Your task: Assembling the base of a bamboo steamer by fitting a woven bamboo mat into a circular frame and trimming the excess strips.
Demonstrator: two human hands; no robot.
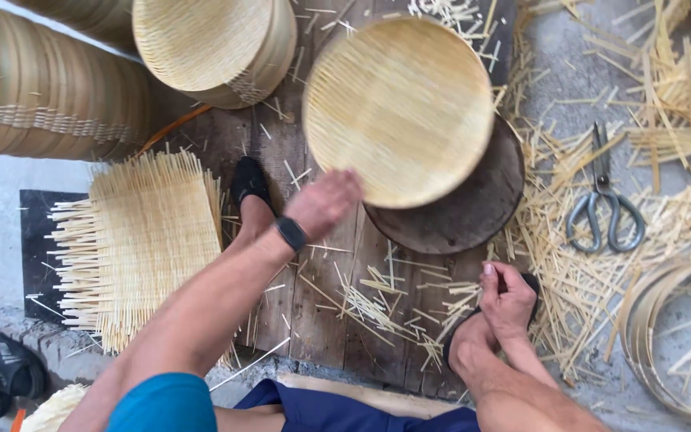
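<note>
A round woven bamboo tray (397, 108) lies tilted over a dark round wooden block (473, 212) on the plank floor. My left hand (325, 200), with a black watch on its wrist, grips the tray's near left rim; both hand and tray are blurred. My right hand (509, 300) rests on my right foot in its black sandal, fingers loosely bent, holding nothing. My left foot (249, 192) in a black sandal sits just left of my left hand.
Metal scissors (605, 210) lie among bamboo strips at the right. A stack of square woven mats (141, 240) sits at the left. Stacks of finished trays (217, 48) stand at the top left. Bamboo hoops (665, 336) lie at the lower right.
</note>
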